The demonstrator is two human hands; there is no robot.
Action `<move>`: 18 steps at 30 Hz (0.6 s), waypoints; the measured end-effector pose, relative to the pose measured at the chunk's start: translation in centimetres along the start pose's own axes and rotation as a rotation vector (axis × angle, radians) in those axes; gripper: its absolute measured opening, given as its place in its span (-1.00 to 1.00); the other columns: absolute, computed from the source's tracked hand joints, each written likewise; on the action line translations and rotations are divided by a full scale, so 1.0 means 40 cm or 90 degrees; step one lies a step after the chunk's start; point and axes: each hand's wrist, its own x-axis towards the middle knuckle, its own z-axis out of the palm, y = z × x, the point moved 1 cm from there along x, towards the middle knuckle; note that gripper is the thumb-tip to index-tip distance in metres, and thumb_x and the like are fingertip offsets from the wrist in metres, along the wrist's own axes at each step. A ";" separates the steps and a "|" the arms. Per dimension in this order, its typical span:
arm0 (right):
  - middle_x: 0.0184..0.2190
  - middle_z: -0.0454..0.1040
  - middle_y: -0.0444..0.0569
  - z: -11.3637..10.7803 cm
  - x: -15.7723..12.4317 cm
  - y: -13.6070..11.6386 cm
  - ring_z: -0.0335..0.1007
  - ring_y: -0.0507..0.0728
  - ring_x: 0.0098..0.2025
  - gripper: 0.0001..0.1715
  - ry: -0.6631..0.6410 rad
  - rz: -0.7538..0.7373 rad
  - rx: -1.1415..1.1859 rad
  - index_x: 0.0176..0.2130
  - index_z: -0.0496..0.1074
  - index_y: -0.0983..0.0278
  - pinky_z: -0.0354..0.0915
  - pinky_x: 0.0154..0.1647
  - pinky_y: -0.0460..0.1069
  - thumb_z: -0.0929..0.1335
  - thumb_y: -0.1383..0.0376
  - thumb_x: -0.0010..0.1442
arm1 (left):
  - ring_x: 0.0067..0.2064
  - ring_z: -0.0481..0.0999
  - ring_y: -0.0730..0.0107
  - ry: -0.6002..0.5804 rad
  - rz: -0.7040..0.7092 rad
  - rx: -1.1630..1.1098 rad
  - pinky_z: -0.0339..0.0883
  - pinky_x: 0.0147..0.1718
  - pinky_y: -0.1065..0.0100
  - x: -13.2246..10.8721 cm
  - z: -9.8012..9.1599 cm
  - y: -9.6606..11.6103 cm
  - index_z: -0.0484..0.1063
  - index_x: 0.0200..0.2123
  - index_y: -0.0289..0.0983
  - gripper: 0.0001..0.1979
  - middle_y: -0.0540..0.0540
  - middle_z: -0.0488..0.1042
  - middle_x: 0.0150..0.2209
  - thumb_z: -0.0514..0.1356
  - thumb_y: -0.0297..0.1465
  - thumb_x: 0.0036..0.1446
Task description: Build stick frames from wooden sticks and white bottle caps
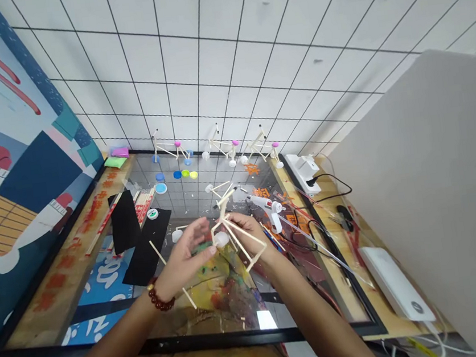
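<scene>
My right hand (244, 235) grips a frame of thin wooden sticks (231, 233), joined at angles, holding it up over the glass tabletop (154, 345). A white ball (221, 239) sits on the frame's near side. My left hand (182, 259) is beside it, with its fingers curled and its thumb tip at the ball. A loose wooden stick (166, 264) runs under that hand, and I cannot tell whether the hand holds it. A red bead bracelet (161, 296) circles my left wrist.
Several stick models with pink balls (221, 149) stand at the far edge of the table. Two black card sheets (146, 246), coloured discs (177, 175) and a hot glue gun (267, 209) lie nearer. Cables and a power strip (306, 172) lie at the right.
</scene>
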 end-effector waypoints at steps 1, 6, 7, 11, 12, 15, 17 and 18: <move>-0.42 0.49 -0.11 0.003 0.006 0.009 0.35 0.06 -0.38 -0.66 -0.031 0.019 0.005 -0.36 0.55 0.23 0.25 -0.34 -0.06 0.46 0.01 0.11 | 0.30 0.30 0.10 -0.017 0.043 0.028 0.12 0.31 0.09 0.007 -0.008 0.012 0.33 0.20 -0.13 -0.38 -0.17 0.35 0.26 0.39 -0.31 0.07; -0.47 0.49 -0.12 0.055 0.014 0.055 0.35 0.05 -0.42 -0.57 -0.174 0.063 0.019 -0.42 0.54 0.26 0.27 -0.32 -0.04 0.47 -0.06 0.07 | 0.22 0.41 0.07 -0.080 0.102 0.056 0.31 0.17 0.14 0.038 -0.011 0.042 0.42 0.16 -0.17 -0.51 -0.20 0.46 0.18 0.29 -0.19 0.18; -0.47 0.50 -0.12 0.064 0.012 0.061 0.36 0.06 -0.41 -0.56 -0.191 0.057 0.012 -0.41 0.55 0.26 0.28 -0.31 -0.04 0.46 -0.07 0.08 | 0.14 0.48 0.08 -0.070 0.090 0.054 0.36 0.10 0.15 0.037 -0.010 0.038 0.48 0.09 -0.21 -0.58 -0.21 0.53 0.09 0.24 -0.15 0.23; -0.27 0.59 -0.04 0.040 0.005 0.058 0.48 0.14 -0.21 -0.62 -0.200 0.016 -0.096 -0.23 0.60 0.26 0.34 -0.11 0.03 0.44 0.01 0.14 | -0.11 0.57 0.20 0.111 0.122 -0.002 0.41 -0.05 0.22 0.008 -0.026 0.004 0.56 -0.20 -0.27 -0.63 -0.16 0.60 -0.24 0.14 -0.10 0.29; -0.22 0.60 -0.03 0.016 0.008 0.051 0.49 0.15 -0.16 -0.65 -0.175 0.013 -0.136 -0.18 0.60 0.25 0.34 -0.08 0.03 0.44 0.06 0.15 | -0.12 0.57 0.21 0.147 0.139 -0.024 0.40 -0.07 0.25 0.000 -0.033 -0.002 0.55 -0.23 -0.27 -0.64 -0.14 0.58 -0.31 0.15 -0.10 0.29; -0.19 0.62 0.00 -0.071 0.037 0.019 0.51 0.15 -0.15 -0.73 -0.056 0.027 -0.301 -0.13 0.58 0.27 0.35 -0.05 0.04 0.38 0.21 0.21 | -0.19 0.55 0.26 0.207 0.165 -0.080 0.37 -0.16 0.32 -0.011 -0.051 -0.006 0.55 -0.29 -0.27 -0.65 -0.08 0.51 -0.43 0.19 -0.10 0.25; -0.13 0.62 0.03 -0.115 0.074 -0.010 0.51 0.16 -0.08 -0.73 0.026 0.006 -0.501 -0.12 0.58 0.27 0.32 0.01 0.04 0.32 0.34 0.24 | -0.21 0.52 0.30 0.230 0.160 -0.108 0.36 -0.20 0.36 -0.010 -0.053 0.001 0.56 -0.31 -0.28 -0.64 -0.07 0.49 -0.43 0.22 -0.08 0.22; -0.09 0.61 0.04 -0.126 0.096 -0.024 0.50 0.17 -0.03 -0.70 0.047 0.005 -0.607 -0.10 0.58 0.25 0.30 0.05 0.03 0.30 0.38 0.24 | -0.21 0.51 0.31 0.238 0.152 -0.122 0.35 -0.21 0.37 -0.008 -0.051 0.004 0.56 -0.31 -0.28 -0.63 -0.07 0.48 -0.43 0.23 -0.07 0.20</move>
